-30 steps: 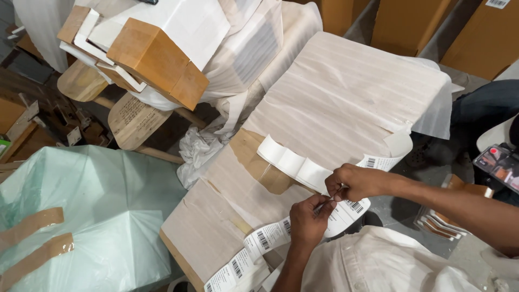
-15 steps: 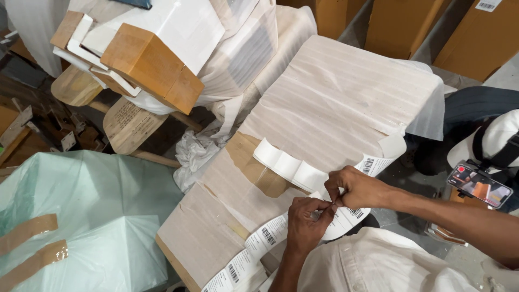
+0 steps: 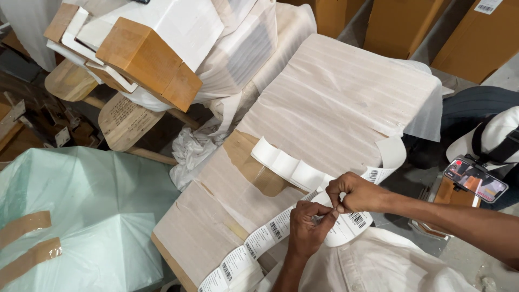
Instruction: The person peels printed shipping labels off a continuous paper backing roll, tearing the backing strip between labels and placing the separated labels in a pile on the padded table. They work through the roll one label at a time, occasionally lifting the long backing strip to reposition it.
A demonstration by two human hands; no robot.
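- Two hands meet over a long strip of labels (image 3: pixel 281 224), and we see them close together in the lower middle of the view.
- Our left hand (image 3: pixel 307 227) comes up from below and pinches the strip between thumb and fingers, closed on it.
- Our right hand (image 3: pixel 354 193) reaches in from the right side, its fingertips also closed on the same strip, just where the left hand holds it; the two hands are touching.
- The strip runs from the bottom edge up to the hands; this part carries printed bar codes.
- Beyond the hands the strip goes on as blank white labels, curving up to the left over a large wrapped package (image 3: pixel 324 124) and looping again at the package's right side.
- The package is covered in pale paper, with a brown patch where the wrapping is torn, near the blank labels.
- To the left lies a pale green plastic bundle (image 3: pixel 81 216) with strips of brown tape.
- At the top left, a brown cardboard box (image 3: pixel 146 62) rests on white wrapped things.
- At the right edge another person holds a phone (image 3: pixel 476 179), well apart from our hands.
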